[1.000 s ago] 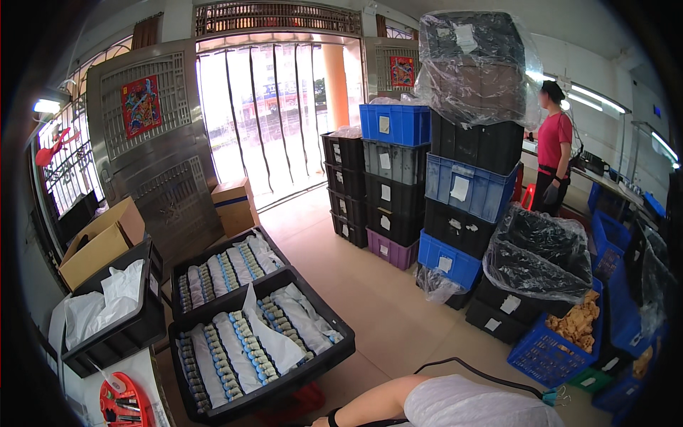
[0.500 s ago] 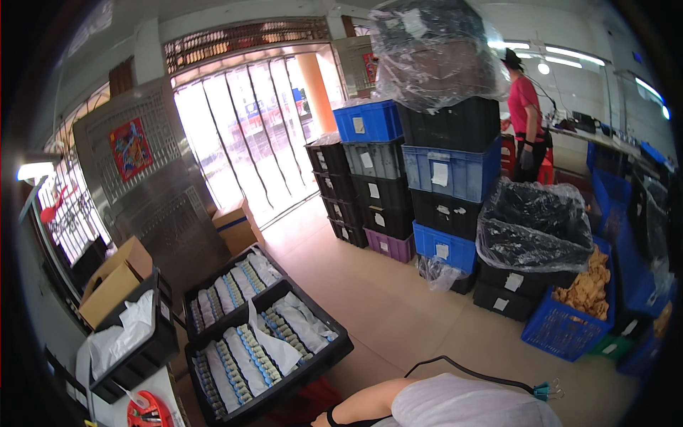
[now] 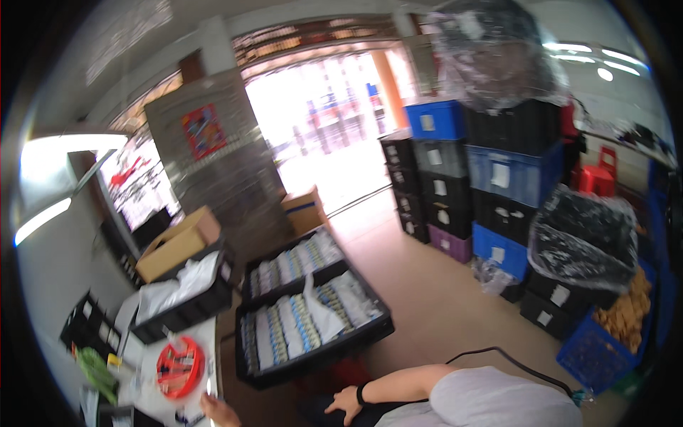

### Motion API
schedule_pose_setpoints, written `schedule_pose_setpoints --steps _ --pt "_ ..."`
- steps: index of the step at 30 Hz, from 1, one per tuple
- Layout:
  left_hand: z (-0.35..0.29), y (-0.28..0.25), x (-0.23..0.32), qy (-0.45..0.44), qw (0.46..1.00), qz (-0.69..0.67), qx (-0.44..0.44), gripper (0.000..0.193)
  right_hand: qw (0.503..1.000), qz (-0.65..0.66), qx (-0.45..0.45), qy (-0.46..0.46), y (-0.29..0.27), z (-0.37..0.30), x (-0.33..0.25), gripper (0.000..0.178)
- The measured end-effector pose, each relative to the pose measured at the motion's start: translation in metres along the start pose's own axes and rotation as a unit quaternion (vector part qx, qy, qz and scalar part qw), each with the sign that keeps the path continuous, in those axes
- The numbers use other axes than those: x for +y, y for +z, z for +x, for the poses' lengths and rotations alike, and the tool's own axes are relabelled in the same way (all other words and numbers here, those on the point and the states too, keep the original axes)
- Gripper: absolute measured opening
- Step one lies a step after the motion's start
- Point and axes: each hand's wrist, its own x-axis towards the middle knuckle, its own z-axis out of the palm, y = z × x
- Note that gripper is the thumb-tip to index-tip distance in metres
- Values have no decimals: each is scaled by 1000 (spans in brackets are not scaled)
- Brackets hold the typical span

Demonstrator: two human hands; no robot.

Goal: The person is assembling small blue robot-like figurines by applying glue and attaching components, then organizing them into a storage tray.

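Observation:
My right hand (image 3: 345, 404), with a black band at its wrist, lies with fingers apart on dark cloth that looks like my trouser leg. Nothing shows in it. My left hand (image 3: 220, 411) comes in at the lower edge beside the white table (image 3: 208, 349); it is blurred and partly cut off, so its fingers are unclear. Nearest to it is a round red tray (image 3: 197, 366) with small items in compartments. Beyond my hands, a black crate (image 3: 324, 354) holds rows of small blue-and-grey parts between white sheets, and a similar crate (image 3: 247, 285) adjoins it behind.
A black bin (image 3: 181, 314) with white plastic and an open cardboard box (image 3: 178, 245) stand at left. Stacked crates (image 3: 501, 206) rise on the right, near a blue basket (image 3: 594, 363) of tan pieces. A black cable (image 3: 491, 349) runs behind my right arm.
The view has swung left, so the scene sits further right. My left hand and more of the table have come into view. My right hand now shows whole; the person at back right is mostly hidden.

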Motion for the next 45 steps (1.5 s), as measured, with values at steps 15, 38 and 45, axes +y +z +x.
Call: schedule_pose_setpoints --steps 15,38,45 --pt "2 -8 16 -114 992 -51 -25 14 843 31 507 175 -67 5 137 30" --pt "14 3 44 -146 979 116 -81 21 659 110 547 505 -75 -4 258 50" --pt "34 1 53 -229 957 79 -158 17 674 100 550 483 -77 -3 250 58"
